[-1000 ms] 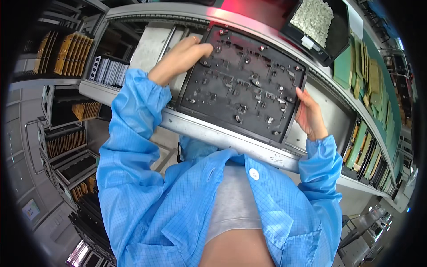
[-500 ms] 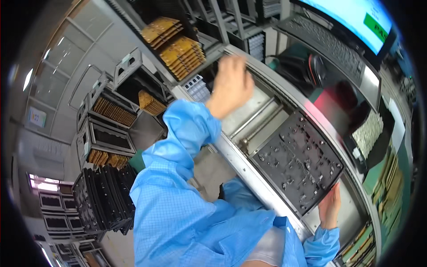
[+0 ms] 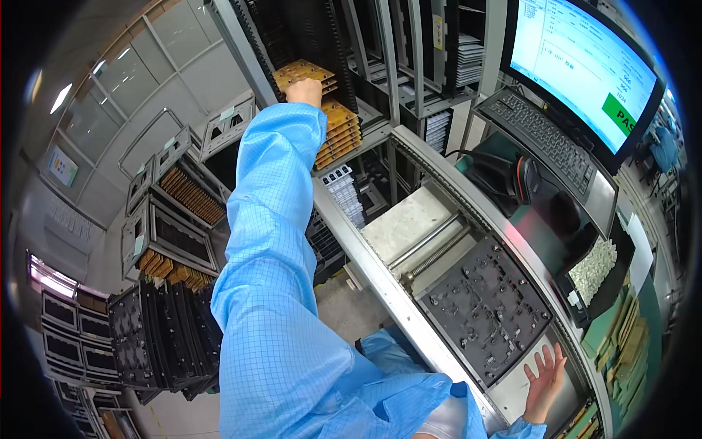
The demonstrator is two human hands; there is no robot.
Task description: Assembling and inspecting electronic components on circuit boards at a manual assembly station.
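Observation:
My left hand [image 3: 306, 91] reaches far out to a rack of orange circuit boards [image 3: 338, 132]. It looks closed like a fist at the edge of the upper orange boards [image 3: 298, 71]; its fingertips, and whatever they may grip, are hidden. Fingers spread and palm turned up, my right hand [image 3: 545, 377] is open and holds nothing. It sits just beyond the near right end of a black fixture plate [image 3: 486, 311]. That plate, studded with small metal and black parts, lies flat in the metal conveyor frame [image 3: 398, 300].
Beyond the conveyor are a monitor [image 3: 578, 66], a keyboard [image 3: 541, 135] and a black and orange handheld scanner [image 3: 523, 179]. White trays [image 3: 344, 192] are stacked beside the rack. Black fixture plates [image 3: 164, 333] stand at left; green boards [image 3: 618, 329] lie at right.
My left hand has moved from over the conveyor, up and left to the orange boards. My right hand has come away from the fixture plate's edge and opened.

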